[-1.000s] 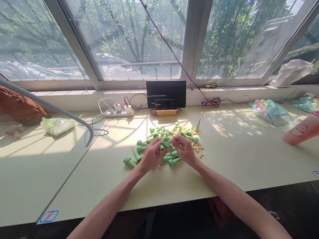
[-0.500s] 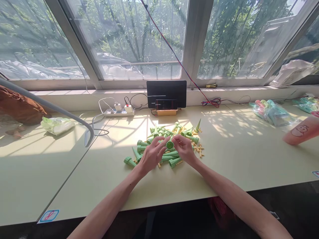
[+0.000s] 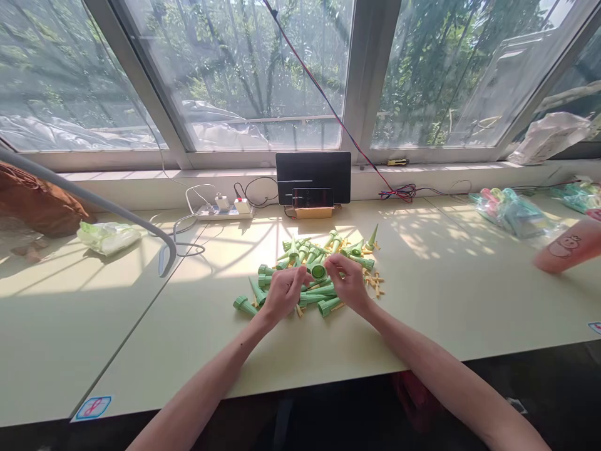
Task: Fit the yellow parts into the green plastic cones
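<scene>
A green plastic watering spike (image 3: 318, 272) is held above the pile, its round open end facing me. My right hand (image 3: 348, 283) is closed, thumb and fingertips pinched at the right side of that spike. On the other side, my left hand (image 3: 283, 293) has its fingers curled together close to the rim; what they hold, if anything, is hidden. Under and around both hands lies a loose heap of green watering spikes (image 3: 318, 299), pointing many ways. Small yellow T-shaped pieces (image 3: 377, 284) lie among them, mostly at the right edge.
A tablet (image 3: 313, 172) stands at the back with a phone (image 3: 312, 197) before it. A power strip (image 3: 225, 213) with cables and a grey curved bar (image 3: 141, 219) are on the left. A pink cup (image 3: 570, 247) and bagged items (image 3: 511, 213) are at right.
My left fingers, stretched across the spike before, have curled in and drawn slightly left. The right hand stays almost in place, the spike's open end showing more plainly.
</scene>
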The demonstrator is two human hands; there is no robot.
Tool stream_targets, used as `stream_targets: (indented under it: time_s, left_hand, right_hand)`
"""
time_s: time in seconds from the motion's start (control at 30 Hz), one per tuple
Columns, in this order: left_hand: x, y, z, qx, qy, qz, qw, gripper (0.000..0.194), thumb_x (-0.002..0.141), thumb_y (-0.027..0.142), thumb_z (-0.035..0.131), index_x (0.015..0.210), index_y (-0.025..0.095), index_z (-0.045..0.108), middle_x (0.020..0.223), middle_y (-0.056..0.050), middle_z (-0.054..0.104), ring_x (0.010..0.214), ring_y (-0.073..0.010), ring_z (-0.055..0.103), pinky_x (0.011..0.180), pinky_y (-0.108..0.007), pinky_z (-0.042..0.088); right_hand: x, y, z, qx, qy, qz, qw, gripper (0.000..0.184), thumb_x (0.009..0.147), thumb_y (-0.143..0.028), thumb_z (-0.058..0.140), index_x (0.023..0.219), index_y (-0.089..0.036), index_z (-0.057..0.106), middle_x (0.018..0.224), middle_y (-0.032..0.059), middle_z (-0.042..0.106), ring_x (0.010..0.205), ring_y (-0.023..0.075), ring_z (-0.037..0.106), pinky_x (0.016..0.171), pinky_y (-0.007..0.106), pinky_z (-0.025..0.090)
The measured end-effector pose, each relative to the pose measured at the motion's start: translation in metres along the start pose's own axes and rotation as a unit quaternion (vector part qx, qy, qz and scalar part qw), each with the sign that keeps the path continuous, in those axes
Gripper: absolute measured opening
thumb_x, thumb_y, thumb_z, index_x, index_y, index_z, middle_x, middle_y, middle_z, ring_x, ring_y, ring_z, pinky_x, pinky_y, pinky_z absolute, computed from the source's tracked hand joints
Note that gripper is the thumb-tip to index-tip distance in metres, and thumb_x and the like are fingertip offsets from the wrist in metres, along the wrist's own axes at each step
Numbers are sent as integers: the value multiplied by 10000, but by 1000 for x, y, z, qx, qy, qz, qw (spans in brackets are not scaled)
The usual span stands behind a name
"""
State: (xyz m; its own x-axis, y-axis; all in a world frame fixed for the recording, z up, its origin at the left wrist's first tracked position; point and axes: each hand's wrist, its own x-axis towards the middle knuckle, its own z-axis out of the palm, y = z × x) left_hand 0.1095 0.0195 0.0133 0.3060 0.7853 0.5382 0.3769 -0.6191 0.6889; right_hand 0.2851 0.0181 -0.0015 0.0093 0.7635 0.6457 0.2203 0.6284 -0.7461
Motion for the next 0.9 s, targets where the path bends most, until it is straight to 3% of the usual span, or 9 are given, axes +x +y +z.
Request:
stream_targets:
  time_s: [0.13,0.23,0.47,0.7,0.8,0.9]
  left_hand:
    - [-2,-1,3,-48,-32,-57,997,686,1005,493,280,418,168,424,385,11,403,410,-95,426,484,-244,361]
    - [-2,-1,4,-61,-46,-78,994,678,987,527,317,418,167,393,393,9,416,407,-93,408,458,-245,325]
    - [0,0,-1,-48,-69,-40,996,612,991,478,350,470,160,400,479,8,427,485,-97,385,502,-245,326]
    - [1,1,-2,4,-55,45,997,337,920,390,565,681,157,520,674,13,458,554,-85,408,465,-198,353]
    - [-1,-3,-1,23,-54,83,995,186,900,341,615,874,157,615,809,-14,555,559,-68,458,483,-192,395]
    - [-3,-9,0,38,-53,112,992,213,905,290,615,1093,193,635,964,-48,601,567,-58,486,487,-189,409]
  right_hand:
    - [-3,2,2,-24,-27,-34,999,219,951,-306,519,773,-192,580,661,1,564,593,114,521,583,237,488]
    - [-3,3,3,-25,-33,-44,998,218,952,-305,516,779,-192,584,668,6,580,597,117,535,580,236,484]
    - [-2,3,1,-23,-38,-30,999,253,951,-346,510,768,-190,589,665,11,589,594,121,537,577,241,489]
    - [-2,2,0,-15,-33,-1,999,239,944,-345,522,778,-194,602,700,16,620,615,124,552,582,243,502]
    - [-3,2,1,-10,-23,0,1000,218,936,-333,541,786,-193,613,710,16,629,611,119,548,579,238,495]
    - [-3,2,1,-1,-24,-2,1000,195,931,-309,552,791,-192,621,702,12,621,601,116,537,571,235,483]
